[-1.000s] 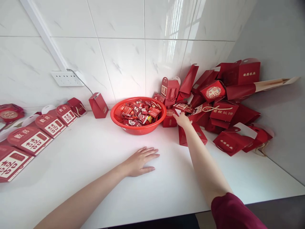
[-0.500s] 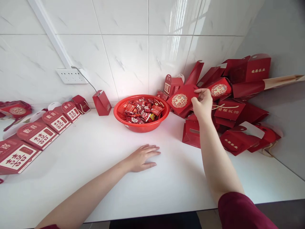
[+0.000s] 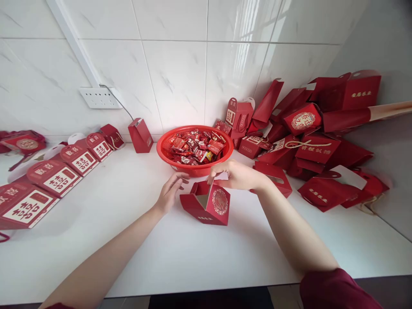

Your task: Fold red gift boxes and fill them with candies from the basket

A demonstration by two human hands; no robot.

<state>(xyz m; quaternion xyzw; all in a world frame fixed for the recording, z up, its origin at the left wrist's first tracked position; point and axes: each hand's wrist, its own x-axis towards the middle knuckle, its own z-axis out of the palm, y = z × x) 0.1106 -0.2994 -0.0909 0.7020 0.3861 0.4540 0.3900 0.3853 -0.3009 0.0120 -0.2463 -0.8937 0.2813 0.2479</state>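
Observation:
A red paper gift box (image 3: 206, 208) with a round gold emblem stands on the white table in front of me, its top flaps spread. My right hand (image 3: 230, 174) pinches the upper edge of its right flap. To the left of the box, my left hand (image 3: 170, 191) has its fingers apart and holds nothing; it is close to the box's left flap. Just behind both hands is a red plastic basket (image 3: 164, 159) filled with small red-wrapped candies (image 3: 196, 148).
Several red boxes printed with white panels (image 3: 58, 180) line the table's left side. One narrow red box (image 3: 140, 136) stands by the wall under a socket strip (image 3: 100, 98). A loose heap of red boxes (image 3: 317, 146) fills the right corner, against the grey wall.
My right hand has brought the red box from the right-hand heap to the table's middle, in front of the basket. My left hand has lifted and shifted left, beside the box.

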